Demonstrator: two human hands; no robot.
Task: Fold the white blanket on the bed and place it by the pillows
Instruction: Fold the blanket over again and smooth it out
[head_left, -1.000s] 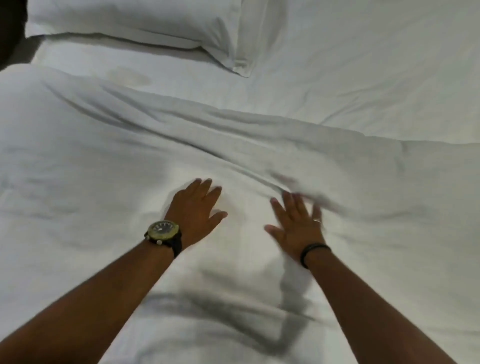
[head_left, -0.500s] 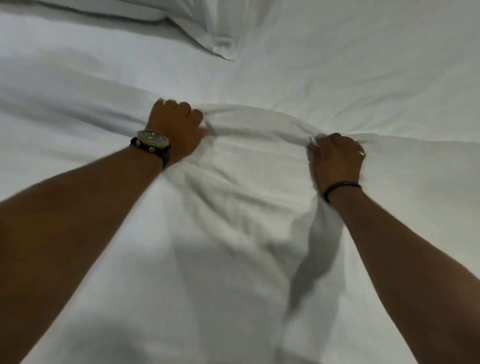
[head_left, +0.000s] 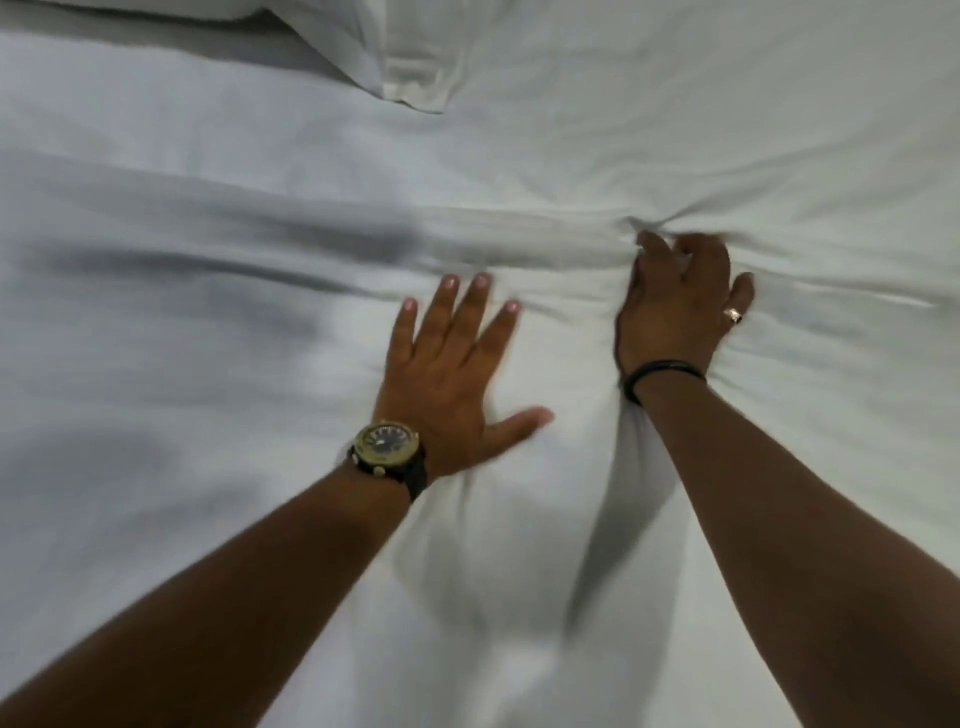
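The white blanket (head_left: 208, 415) covers the near part of the bed, and its far edge runs as a thick fold across the middle of the view. My left hand (head_left: 452, 374), with a watch on the wrist, lies flat on the blanket with fingers spread. My right hand (head_left: 675, 301), with a ring and a dark wristband, has its fingers curled into the blanket's far edge, bunching the cloth. A white pillow (head_left: 395, 57) lies at the top, its corner pointing toward me.
The white bed sheet (head_left: 701, 114) stretches between the blanket's far edge and the pillow. Everything in view is bed surface; no bed edge shows.
Half a second ago both hands gripped the blanket's far edge. My left hand has let go, pulled back and flattened on the blanket. My right hand stays on the edge.
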